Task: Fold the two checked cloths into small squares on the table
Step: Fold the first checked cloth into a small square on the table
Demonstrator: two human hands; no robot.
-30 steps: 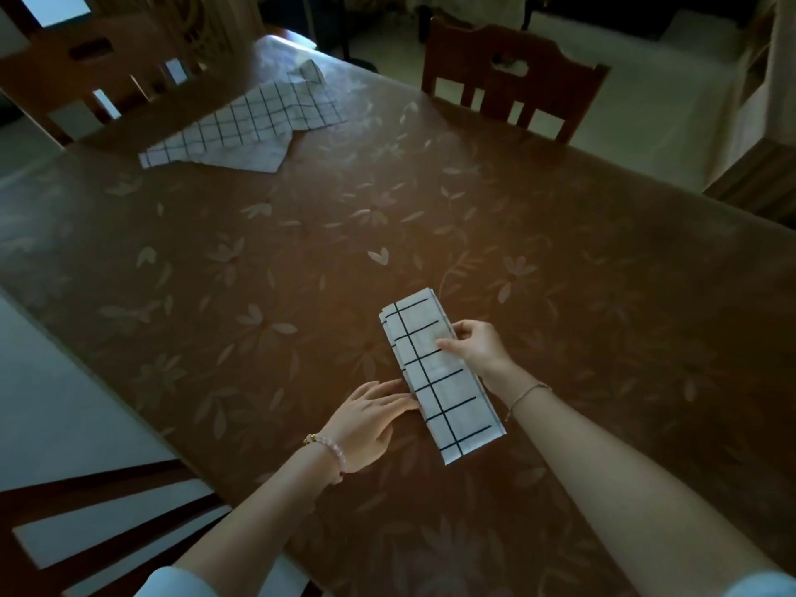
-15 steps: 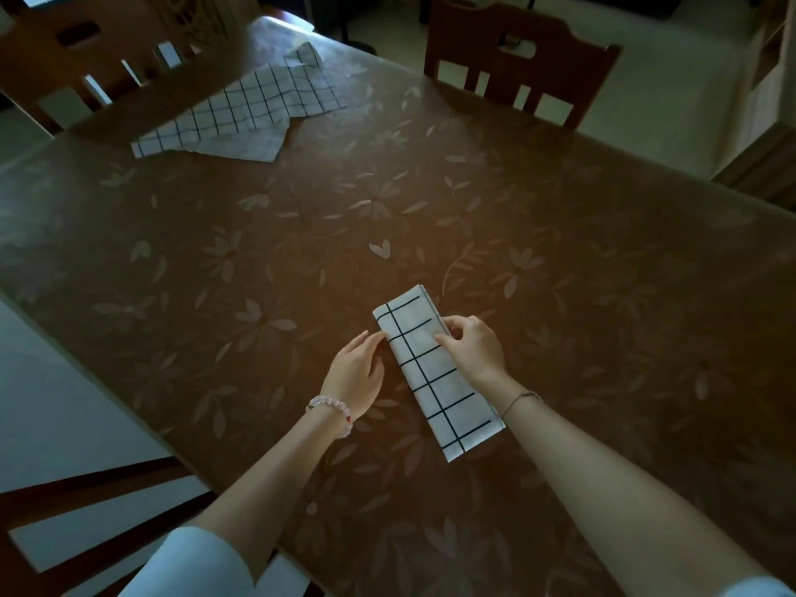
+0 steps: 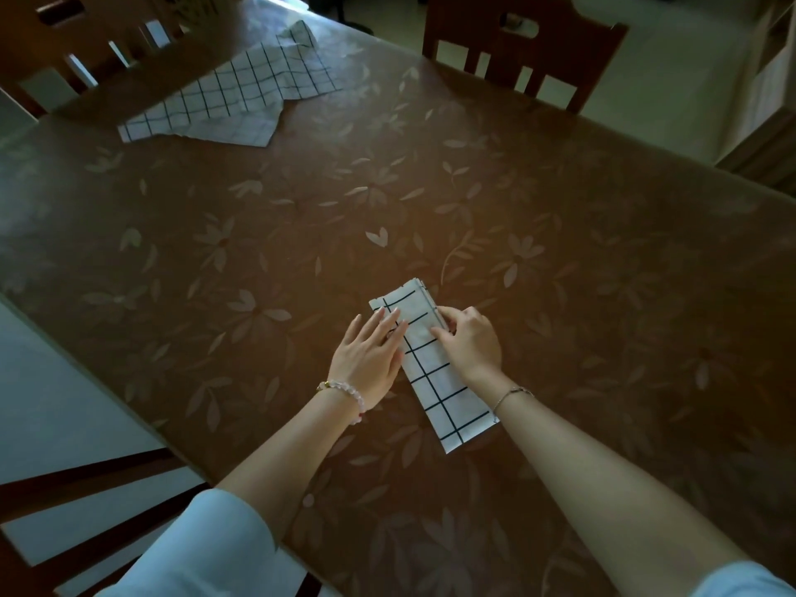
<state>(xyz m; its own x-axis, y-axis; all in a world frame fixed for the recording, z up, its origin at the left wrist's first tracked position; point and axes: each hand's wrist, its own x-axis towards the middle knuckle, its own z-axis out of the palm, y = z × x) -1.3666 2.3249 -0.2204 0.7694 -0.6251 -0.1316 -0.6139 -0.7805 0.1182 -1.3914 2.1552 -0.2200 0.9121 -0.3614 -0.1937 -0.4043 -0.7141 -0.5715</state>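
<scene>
Folded strip point(image 3: 448, 389) lies on the tabletop point(image 3: 560, 252), long axis near-right to far-left. Both hands sit at its far end: L hand point(image 3: 370, 355) flat, fingers straight, pressing down; R hand point(image 3: 469, 342) curled, pinching the right edge. Next fold prob. brings far end nearward. 2nd cloth point(image 3: 241, 92) lies loose, far left.

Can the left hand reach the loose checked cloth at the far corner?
Likely yes, with a long stretch: only table lies between the left hand and the loose cloth, but its fingers rest on the folded strip.

bare table point(image 3: 474, 174) between cloths, chair point(image 3: 521, 49) at far edge
</scene>
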